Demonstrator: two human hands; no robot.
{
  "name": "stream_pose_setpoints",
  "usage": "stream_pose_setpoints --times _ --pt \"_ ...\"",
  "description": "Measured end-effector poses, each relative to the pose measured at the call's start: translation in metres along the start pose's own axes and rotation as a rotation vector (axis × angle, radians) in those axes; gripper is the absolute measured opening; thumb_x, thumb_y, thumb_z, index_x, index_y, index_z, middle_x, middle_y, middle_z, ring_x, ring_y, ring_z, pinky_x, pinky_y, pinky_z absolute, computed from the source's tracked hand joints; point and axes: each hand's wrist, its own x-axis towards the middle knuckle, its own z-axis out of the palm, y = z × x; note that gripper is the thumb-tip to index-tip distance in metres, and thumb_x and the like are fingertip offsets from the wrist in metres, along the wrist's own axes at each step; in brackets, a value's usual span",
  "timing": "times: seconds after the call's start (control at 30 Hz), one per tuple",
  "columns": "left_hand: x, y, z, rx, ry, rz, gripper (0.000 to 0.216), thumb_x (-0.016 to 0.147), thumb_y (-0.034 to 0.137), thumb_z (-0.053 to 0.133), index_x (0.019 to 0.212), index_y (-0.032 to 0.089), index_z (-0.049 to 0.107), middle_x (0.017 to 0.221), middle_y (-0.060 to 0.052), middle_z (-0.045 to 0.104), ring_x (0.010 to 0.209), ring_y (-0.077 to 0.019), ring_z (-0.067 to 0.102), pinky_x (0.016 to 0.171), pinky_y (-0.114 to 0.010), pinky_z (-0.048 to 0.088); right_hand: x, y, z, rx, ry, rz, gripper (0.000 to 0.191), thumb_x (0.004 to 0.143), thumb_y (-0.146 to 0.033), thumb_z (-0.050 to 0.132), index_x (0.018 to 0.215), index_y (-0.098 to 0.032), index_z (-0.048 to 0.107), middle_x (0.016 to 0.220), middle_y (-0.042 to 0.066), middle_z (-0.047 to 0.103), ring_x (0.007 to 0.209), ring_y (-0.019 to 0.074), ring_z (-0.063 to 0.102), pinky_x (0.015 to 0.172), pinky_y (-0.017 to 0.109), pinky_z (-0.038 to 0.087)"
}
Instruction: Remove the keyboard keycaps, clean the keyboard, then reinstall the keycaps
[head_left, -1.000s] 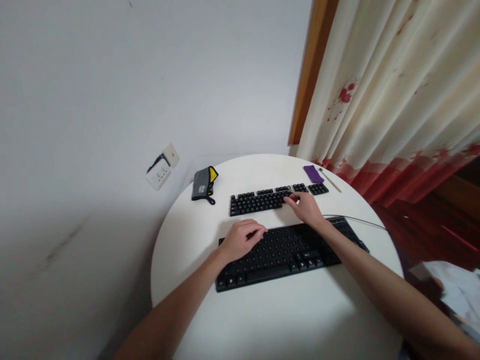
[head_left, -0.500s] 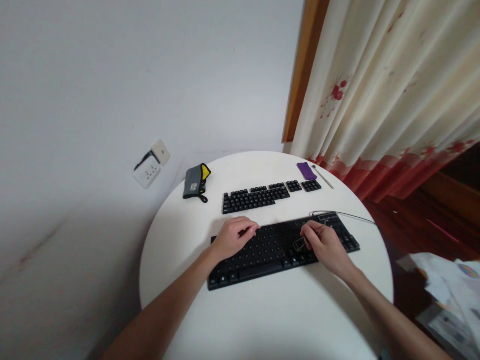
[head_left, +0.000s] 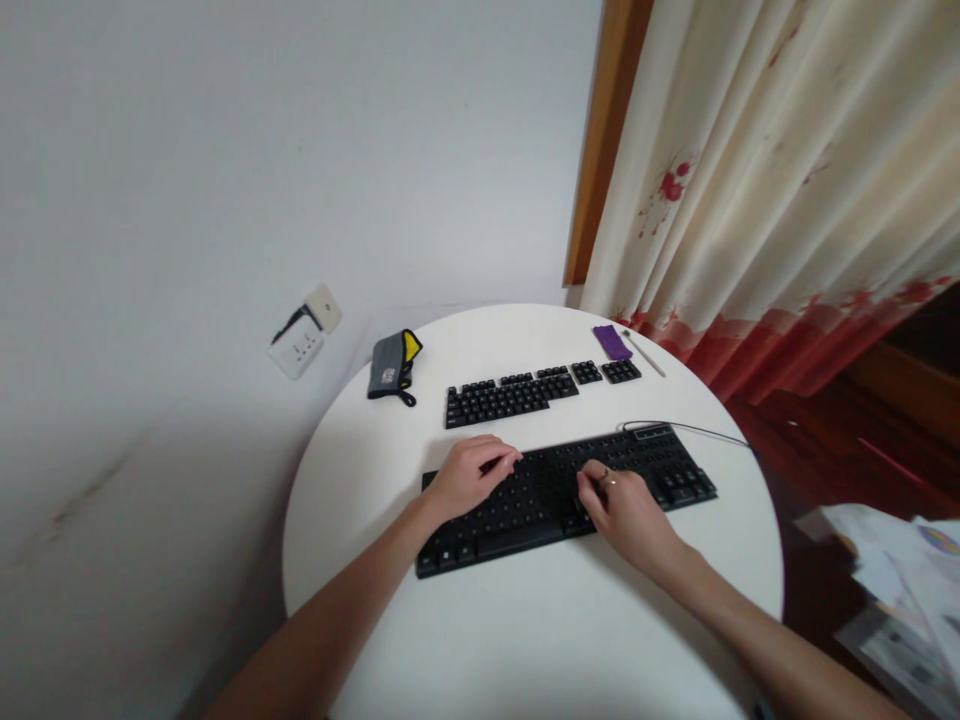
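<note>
A black keyboard (head_left: 517,530) with many keycaps off lies across the white round table. My left hand (head_left: 472,475) rests on its left part, fingers curled together at the far edge. Over the middle of the keyboard, my right hand (head_left: 619,505) is closed in a pinch, fingertips down by the keys. Whatever it pinches is hidden or too small to name. A ring shows on one finger. Behind the keyboard, removed black keycaps (head_left: 502,402) are laid out in keyboard order, with smaller groups to their right.
A grey pouch with yellow lining (head_left: 390,364) lies at the table's far left. A purple cloth (head_left: 613,343) and a slim brush-like stick (head_left: 643,353) are at the far right. The keyboard's cable (head_left: 705,431) runs off the right edge. A wall and curtain (head_left: 720,200) stand behind.
My right hand has moved left and slightly nearer over the keyboard. The small rectangular outlined thing seen at its fingertips before is now out of sight. My left hand stays put.
</note>
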Motion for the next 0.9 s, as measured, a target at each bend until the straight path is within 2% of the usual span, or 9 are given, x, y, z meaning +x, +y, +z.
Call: stream_pose_setpoints --times 0.1,0.37,0.47,0.6,0.67,0.8,0.9 --pt "0.000 0.000 0.000 0.012 -0.004 -0.004 0.022 0.096 0.024 0.051 0.090 0.018 0.072 0.081 -0.005 0.072 0.075 -0.0159 0.065 0.073 -0.028 0.051 0.000 -0.001 0.003 -0.011 0.016 0.011 0.027 0.096 -0.030 0.037 0.074 -0.023 0.051 0.056 0.001 0.057 0.048 0.0171 0.056 0.052 0.028 0.030" --pt "0.000 0.000 0.001 0.018 -0.016 -0.005 0.022 0.095 0.025 0.052 0.091 0.018 0.072 0.083 -0.005 0.073 0.077 -0.0165 0.066 0.073 -0.028 0.051 0.007 0.012 0.003 0.144 0.006 0.118 0.033 0.098 -0.034 0.034 0.070 -0.023 0.048 0.053 0.000 0.056 0.049 0.0165 0.056 0.053 0.026 0.036" --pt "0.000 0.000 0.001 0.017 -0.015 -0.012 0.022 0.095 0.024 0.052 0.090 0.017 0.073 0.082 -0.004 0.072 0.076 -0.0159 0.066 0.073 -0.027 0.051 0.005 0.010 0.008 0.028 -0.002 0.080 0.032 0.099 -0.033 0.032 0.075 -0.022 0.051 0.057 0.002 0.060 0.053 0.0176 0.059 0.055 0.026 0.035" --pt "0.000 0.000 0.001 0.022 -0.016 -0.013 0.022 0.096 0.025 0.052 0.091 0.017 0.072 0.082 -0.004 0.072 0.077 -0.0156 0.065 0.073 -0.027 0.050 -0.003 0.003 0.013 -0.213 -0.070 -0.056 0.025 0.097 -0.028 0.035 0.082 -0.021 0.054 0.068 0.004 0.067 0.058 0.0177 0.062 0.056 0.026 0.033" --pt "0.000 0.000 0.001 0.034 -0.023 -0.014 0.023 0.096 0.025 0.051 0.091 0.017 0.072 0.082 -0.004 0.072 0.076 -0.0154 0.065 0.073 -0.027 0.049 -0.004 0.002 0.014 -0.237 -0.075 -0.072 0.023 0.097 -0.027 0.036 0.083 -0.021 0.054 0.069 0.004 0.067 0.058 0.0177 0.062 0.056 0.026 0.032" --pt "0.001 0.001 0.001 0.046 -0.038 -0.013 0.024 0.097 0.025 0.050 0.091 0.017 0.072 0.082 -0.004 0.072 0.076 -0.0152 0.064 0.073 -0.027 0.049 0.002 0.008 0.013 -0.033 -0.008 0.030 0.028 0.099 -0.031 0.033 0.079 -0.021 0.050 0.062 0.001 0.058 0.058 0.0173 0.057 0.058 0.027 0.033" --pt "0.001 0.001 0.001 0.045 -0.046 -0.019 0.024 0.097 0.025 0.050 0.092 0.017 0.072 0.082 -0.004 0.071 0.076 -0.0153 0.064 0.072 -0.027 0.049 0.007 0.014 0.012 0.185 -0.014 0.081 0.031 0.099 -0.035 0.034 0.073 -0.022 0.046 0.059 -0.001 0.051 0.055 0.0152 0.051 0.055 0.025 0.034"
